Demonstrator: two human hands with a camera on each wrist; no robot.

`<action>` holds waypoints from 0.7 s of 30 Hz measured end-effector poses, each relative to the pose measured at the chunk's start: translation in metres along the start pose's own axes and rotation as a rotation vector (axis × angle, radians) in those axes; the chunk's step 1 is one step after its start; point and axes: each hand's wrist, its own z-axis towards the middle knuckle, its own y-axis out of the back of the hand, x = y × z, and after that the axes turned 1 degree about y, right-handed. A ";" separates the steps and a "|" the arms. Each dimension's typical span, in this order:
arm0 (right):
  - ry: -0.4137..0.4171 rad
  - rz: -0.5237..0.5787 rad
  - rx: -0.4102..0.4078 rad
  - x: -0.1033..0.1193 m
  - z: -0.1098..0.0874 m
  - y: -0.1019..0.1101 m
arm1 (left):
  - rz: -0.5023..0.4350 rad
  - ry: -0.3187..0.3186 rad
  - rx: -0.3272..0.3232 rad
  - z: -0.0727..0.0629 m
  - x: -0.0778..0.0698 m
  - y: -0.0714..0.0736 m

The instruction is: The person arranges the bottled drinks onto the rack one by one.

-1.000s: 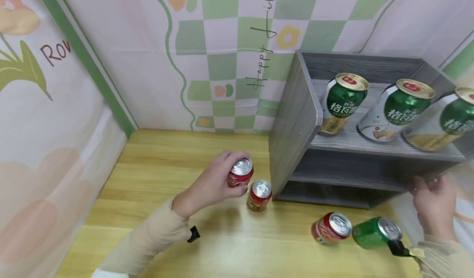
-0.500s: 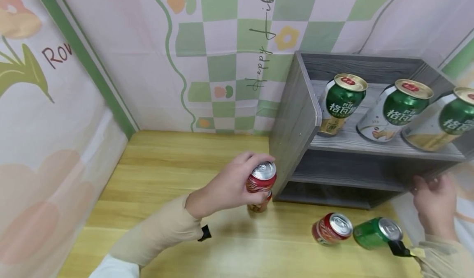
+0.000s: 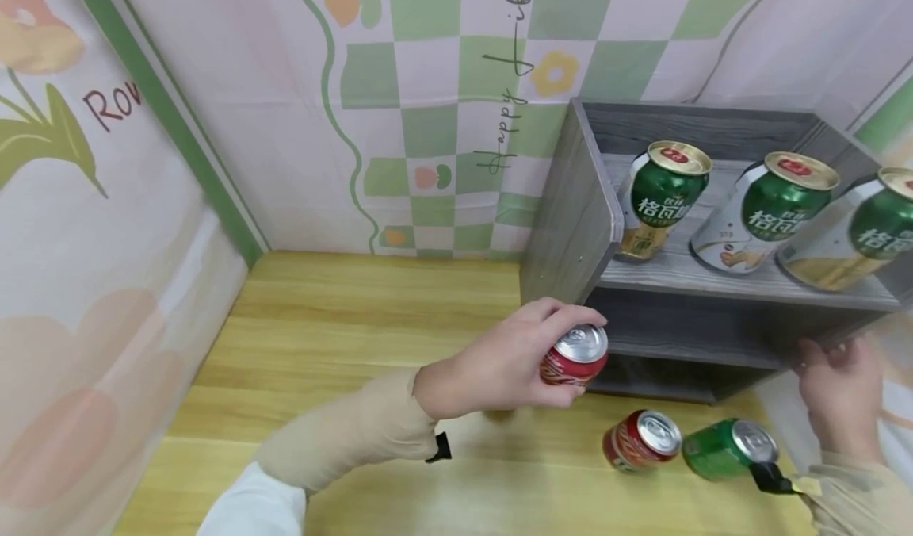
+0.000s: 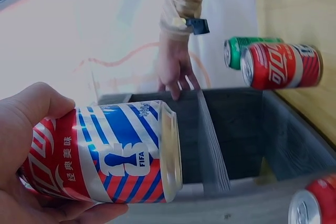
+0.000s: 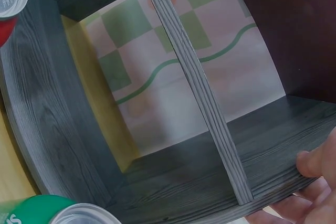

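Note:
My left hand (image 3: 524, 354) grips a red Coca-Cola can (image 3: 576, 354), held in the air before the left front of the grey wooden shelf (image 3: 571, 195). In the left wrist view that can (image 4: 123, 153) lies sideways across the picture, its FIFA print and base showing. At the shelf's right side, my right hand (image 3: 842, 389) holds the edge of the side panel. The right wrist view has the thumb (image 5: 312, 161) inside the panel and the fingers outside. Another red can (image 4: 317, 203) stands by the shelf's left side, mostly hidden by my left hand in the head view.
On the wooden table (image 3: 321, 322), a red can (image 3: 638, 441) and a green can (image 3: 727, 449) stand before the shelf. Three green-and-white cans, one of them (image 3: 663, 199) at the left, stand on the top board. Printed cloth (image 3: 299, 124) hangs behind and at the left.
My left hand has carried the red can to the right, past the standing red can, to the front of the shelf. My right hand stays on the side panel.

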 end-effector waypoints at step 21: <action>0.028 -0.033 0.008 -0.002 0.000 -0.001 | 0.094 -0.005 0.226 0.073 -0.031 -0.049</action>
